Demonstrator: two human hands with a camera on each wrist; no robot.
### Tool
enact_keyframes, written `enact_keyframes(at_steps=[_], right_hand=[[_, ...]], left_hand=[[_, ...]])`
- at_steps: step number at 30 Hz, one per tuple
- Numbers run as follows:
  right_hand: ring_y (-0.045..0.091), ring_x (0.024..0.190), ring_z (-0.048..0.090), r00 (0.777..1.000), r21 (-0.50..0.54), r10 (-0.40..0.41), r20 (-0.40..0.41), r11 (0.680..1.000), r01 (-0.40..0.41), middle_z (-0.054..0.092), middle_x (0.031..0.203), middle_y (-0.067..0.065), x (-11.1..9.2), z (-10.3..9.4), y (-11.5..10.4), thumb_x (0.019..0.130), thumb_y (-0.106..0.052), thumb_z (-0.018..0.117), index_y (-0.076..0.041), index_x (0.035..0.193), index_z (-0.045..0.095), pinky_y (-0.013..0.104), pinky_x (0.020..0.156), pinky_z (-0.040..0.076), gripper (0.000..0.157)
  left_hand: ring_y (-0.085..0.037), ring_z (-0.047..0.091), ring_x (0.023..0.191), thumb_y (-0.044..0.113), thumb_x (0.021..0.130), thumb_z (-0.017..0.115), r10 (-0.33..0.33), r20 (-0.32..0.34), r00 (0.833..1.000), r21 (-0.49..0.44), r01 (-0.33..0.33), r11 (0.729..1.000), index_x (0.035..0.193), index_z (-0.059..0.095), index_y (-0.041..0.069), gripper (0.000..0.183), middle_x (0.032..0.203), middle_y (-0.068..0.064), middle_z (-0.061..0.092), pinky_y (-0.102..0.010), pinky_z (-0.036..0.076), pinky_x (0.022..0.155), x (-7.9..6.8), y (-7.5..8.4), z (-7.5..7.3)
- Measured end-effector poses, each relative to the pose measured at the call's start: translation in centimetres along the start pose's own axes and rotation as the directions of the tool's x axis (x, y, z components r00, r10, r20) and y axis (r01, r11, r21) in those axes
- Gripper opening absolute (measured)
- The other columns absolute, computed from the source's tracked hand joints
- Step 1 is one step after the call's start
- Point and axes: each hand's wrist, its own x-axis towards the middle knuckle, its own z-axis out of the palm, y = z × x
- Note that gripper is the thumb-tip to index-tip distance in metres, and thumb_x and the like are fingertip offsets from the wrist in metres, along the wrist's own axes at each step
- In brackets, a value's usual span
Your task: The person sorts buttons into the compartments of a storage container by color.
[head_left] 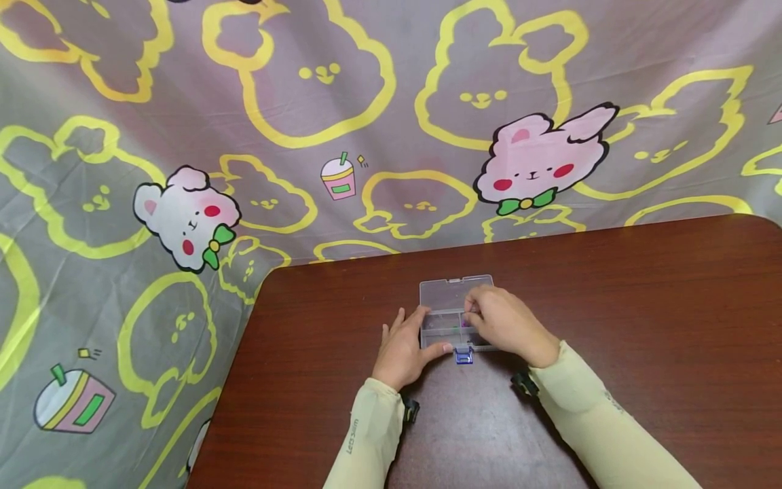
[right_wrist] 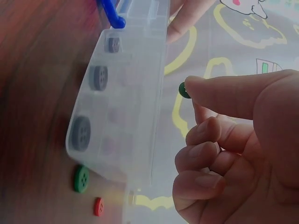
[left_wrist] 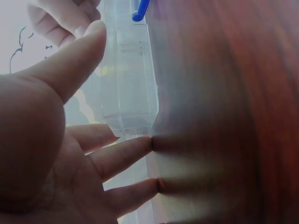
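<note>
A small green button (right_wrist: 183, 90) is being pinched between the thumb and a finger of the right hand (head_left: 512, 324), above the clear box (right_wrist: 126, 93); which compartment lies below cannot be told. That edge grip is probably serving well: a light, even squeeze should stop the disc flipping out, and lowering it before loosening should limit any bounce. The left hand (head_left: 403, 350) is gripping nothing; its fingers are lying spread around the box's left end, the thumb near the blue latch (head_left: 464, 356), and a gentle brace there should prevent sliding. The lid (head_left: 449, 293) is lying open at the back. Dark buttons (right_wrist: 81, 134) are showing through the wall, while another green button (right_wrist: 81, 178) and a red button (right_wrist: 99, 206) are resting on the table (head_left: 641, 305) past the right end.
</note>
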Motion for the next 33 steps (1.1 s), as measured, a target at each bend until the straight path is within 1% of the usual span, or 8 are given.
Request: enact_keyframes(at_steps=[11,21,33], right_hand=[[0.015,0.068,0.051,1.000,-0.001,0.012,0.009,1.000,-0.012,0.056,0.080,-0.001,0.3,0.6,-0.8,0.091,-0.010,0.073,-0.011,0.085,0.064,0.032,0.061,0.046,0.011],[0.016,0.070,0.050,1.000,0.003,-0.016,-0.005,1.000,0.016,0.054,0.078,-0.001,0.6,1.2,-1.1,0.090,-0.008,0.074,-0.011,0.081,0.063,0.033,0.063,0.046,0.014],[0.015,0.069,0.051,1.000,0.019,-0.026,0.010,0.999,0.026,0.056,0.079,0.000,1.0,1.9,-1.5,0.090,-0.007,0.073,-0.011,0.082,0.063,0.033,0.063,0.047,0.014]], left_hand=[[-0.038,0.022,0.150,0.052,0.088,0.073,-0.008,0.007,1.000,0.004,0.008,1.000,0.150,0.046,0.015,0.078,0.153,-0.007,0.047,-0.067,0.015,0.117,0.0,0.0,0.0],[-0.039,0.023,0.150,0.052,0.087,0.074,-0.010,0.002,1.000,0.002,0.010,1.000,0.149,0.048,0.016,0.076,0.153,-0.007,0.048,-0.067,0.015,0.116,0.0,0.0,0.0],[-0.038,0.022,0.150,0.051,0.088,0.074,-0.017,0.008,1.000,0.005,0.017,1.000,0.150,0.047,0.017,0.076,0.154,-0.006,0.047,-0.066,0.015,0.117,0.1,0.0,0.0]])
